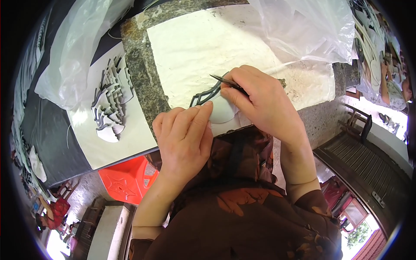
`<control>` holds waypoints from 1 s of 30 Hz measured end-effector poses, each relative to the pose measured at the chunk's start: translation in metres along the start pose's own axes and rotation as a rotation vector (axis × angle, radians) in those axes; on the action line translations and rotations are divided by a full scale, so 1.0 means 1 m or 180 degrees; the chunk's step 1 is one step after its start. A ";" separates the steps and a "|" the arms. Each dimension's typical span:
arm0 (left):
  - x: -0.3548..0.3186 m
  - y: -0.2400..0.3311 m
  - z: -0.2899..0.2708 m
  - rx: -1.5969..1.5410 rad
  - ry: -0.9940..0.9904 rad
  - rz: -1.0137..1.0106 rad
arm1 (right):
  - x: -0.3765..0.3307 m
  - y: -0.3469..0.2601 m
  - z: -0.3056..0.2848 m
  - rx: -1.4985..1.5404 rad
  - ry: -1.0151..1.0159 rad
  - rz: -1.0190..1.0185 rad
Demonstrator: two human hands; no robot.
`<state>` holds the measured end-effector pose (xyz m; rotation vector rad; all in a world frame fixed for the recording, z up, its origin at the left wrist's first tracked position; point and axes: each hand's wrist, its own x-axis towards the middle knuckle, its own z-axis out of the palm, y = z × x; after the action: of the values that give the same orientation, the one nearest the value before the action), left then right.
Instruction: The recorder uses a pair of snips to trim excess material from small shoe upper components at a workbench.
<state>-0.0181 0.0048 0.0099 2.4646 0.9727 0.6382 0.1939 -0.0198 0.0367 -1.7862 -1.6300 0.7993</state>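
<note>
Speckled granite slab (143, 82), white paper sheet (195, 47). I see pale grey cut-out piece (223, 113) pinned under left hand (184, 138); right hand (260, 102) grips thin dark blade (225, 81).

Both forearms are raised from the lower edge toward the pale sheet (195, 47), where the left hand (184, 132) is laid palm down at its near edge with fingers pressed flat together, while the right hand (258, 102), just beside it, is curled in a pinching grip.
</note>
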 end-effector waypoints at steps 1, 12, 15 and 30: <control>0.000 0.000 -0.001 0.0002 -0.0021 -0.0004 | 0.001 0.000 -0.001 0.0002 0.0000 0.0000; 0.014 0.006 -0.010 0.0024 -0.0292 0.0033 | 0.010 0.008 -0.011 -0.0223 -0.0126 0.0075; 0.017 0.007 -0.010 0.0050 -0.0384 0.0016 | 0.012 0.011 -0.013 -0.0289 -0.0182 0.0073; 0.030 0.015 -0.010 0.0242 -0.0635 -0.0042 | 0.016 0.013 -0.013 -0.0299 0.0036 0.0330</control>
<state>0.0040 0.0182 0.0342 2.5274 0.9497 0.3482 0.2127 -0.0049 0.0346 -1.9508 -1.6024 0.7682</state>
